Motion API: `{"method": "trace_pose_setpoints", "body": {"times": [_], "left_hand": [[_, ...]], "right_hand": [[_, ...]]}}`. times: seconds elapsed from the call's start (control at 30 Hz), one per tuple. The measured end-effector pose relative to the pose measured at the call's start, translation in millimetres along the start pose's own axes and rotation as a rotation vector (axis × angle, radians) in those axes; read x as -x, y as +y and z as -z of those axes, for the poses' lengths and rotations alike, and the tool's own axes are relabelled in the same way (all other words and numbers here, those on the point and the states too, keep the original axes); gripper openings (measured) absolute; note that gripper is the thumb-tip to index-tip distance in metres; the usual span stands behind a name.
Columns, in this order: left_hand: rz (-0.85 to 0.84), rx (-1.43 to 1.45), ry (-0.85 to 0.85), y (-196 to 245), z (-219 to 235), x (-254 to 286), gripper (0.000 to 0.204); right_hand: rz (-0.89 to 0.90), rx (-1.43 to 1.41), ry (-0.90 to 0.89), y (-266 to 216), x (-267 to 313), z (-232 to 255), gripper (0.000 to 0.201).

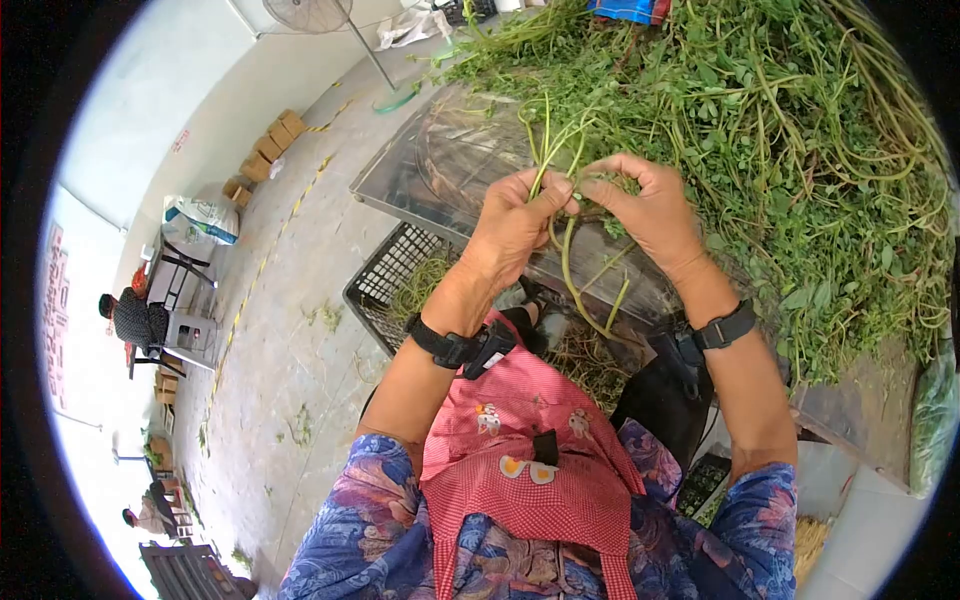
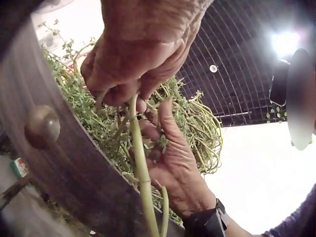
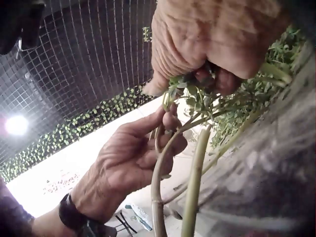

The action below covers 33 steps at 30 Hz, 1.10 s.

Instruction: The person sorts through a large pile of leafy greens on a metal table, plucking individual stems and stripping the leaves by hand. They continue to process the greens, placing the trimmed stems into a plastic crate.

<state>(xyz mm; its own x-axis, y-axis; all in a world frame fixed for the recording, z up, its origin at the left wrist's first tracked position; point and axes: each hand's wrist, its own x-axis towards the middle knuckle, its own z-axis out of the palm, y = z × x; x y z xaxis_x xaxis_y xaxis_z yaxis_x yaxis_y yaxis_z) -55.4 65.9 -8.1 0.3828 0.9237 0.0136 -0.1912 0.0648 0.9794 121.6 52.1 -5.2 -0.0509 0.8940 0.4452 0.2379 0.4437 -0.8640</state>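
Observation:
Over the near edge of a metal-topped table [image 1: 465,140], my left hand [image 1: 510,225] pinches several long green stems [image 1: 568,265]. Their upper ends stick up past its fingers and the lower ends droop toward the apron. Thumb and fingers of my right hand [image 1: 650,212] meet close beside the left thumb. In the right wrist view, the right hand [image 3: 217,39] curls round a small leafy sprig [image 3: 186,91], its fingertips partly hidden. A thick pale stem [image 2: 140,168] runs down from the left hand [image 2: 143,49] in the left wrist view.
A big heap of leafy greens [image 1: 770,170] covers the table's right and far side. Below the table's left edge stands a black crate [image 1: 370,285] holding stems. Cardboard boxes [image 1: 268,148], a fan [image 1: 308,12] and a seated person [image 1: 138,318] are farther left.

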Motion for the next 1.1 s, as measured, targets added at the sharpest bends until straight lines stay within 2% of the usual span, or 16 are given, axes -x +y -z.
{"method": "trace_pose_setpoints", "body": {"times": [0.17,0.23,0.33,0.37,0.47,0.5,0.53,0.63,0.67,0.73,0.77,0.83,0.87,0.93,1.03,1.1], "left_hand": [[0.016,0.164,0.01,-2.6,1.4,-8.3,0.013],[0.009,0.201,0.017,-7.6,6.9,-14.5,0.014],[0.029,0.266,0.033,-9.2,13.3,-17.5,0.014],[0.027,0.242,0.038,-9.3,13.2,-16.4,0.014],[0.036,0.226,0.048,-6.8,9.7,-10.7,0.012],[0.046,0.233,0.051,-6.3,8.6,-9.6,0.011],[0.043,0.235,0.049,-6.5,7.9,-8.6,0.011],[0.048,0.236,0.055,-7.7,7.7,-7.3,0.01],[0.034,0.253,0.035,-9.2,8.4,-7.6,0.01],[0.025,0.271,0.016,-10.0,7.7,-6.2,0.01],[0.023,0.265,0.011,-9.1,6.5,-5.5,0.01],[0.018,0.259,0.007,-7.7,4.4,-4.3,0.01],[0.014,0.264,0.007,-7.9,3.4,-3.8,0.009],[0.013,0.267,0.005,-9.2,1.6,-3.3,0.009],[0.006,0.263,0.009,-11.7,-2.2,-3.6,0.008],[-0.031,0.222,-0.038,-14.6,-5.1,-3.3,0.009]], "right_hand": [[-0.081,0.052,-0.089,-5.3,2.1,0.6,0.025],[-0.146,0.056,-0.413,-9.4,3.1,1.0,0.025],[-0.102,-0.036,-0.517,-4.2,3.8,0.8,0.024],[-0.104,-0.037,-0.516,-1.8,3.9,2.4,0.024],[-0.331,-0.629,-0.226,6.4,-1.2,13.6,0.022],[-0.308,-0.627,-0.196,6.4,-3.6,18.7,0.023],[-0.306,-0.624,-0.196,6.2,-3.8,20.5,0.023],[-0.408,-0.519,0.037,-7.7,-3.2,17.5,0.017],[-0.408,-0.518,0.036,-9.1,-3.3,18.7,0.017],[-0.388,-0.155,-0.069,-8.8,-1.8,20.7,0.02],[-0.389,-0.155,-0.07,-7.1,-1.0,16.0,0.02],[0.171,0.128,0.024,-3.5,0.1,1.9,0.024],[0.171,0.127,0.023,-4.3,0.1,1.1,0.024],[-0.041,0.081,-0.006,-6.7,1.2,1.8,0.025],[-0.061,-0.044,0.0,4.2,-0.5,0.6,0.024],[-0.076,0.005,-0.047,7.2,-1.7,3.4,0.025]]}}
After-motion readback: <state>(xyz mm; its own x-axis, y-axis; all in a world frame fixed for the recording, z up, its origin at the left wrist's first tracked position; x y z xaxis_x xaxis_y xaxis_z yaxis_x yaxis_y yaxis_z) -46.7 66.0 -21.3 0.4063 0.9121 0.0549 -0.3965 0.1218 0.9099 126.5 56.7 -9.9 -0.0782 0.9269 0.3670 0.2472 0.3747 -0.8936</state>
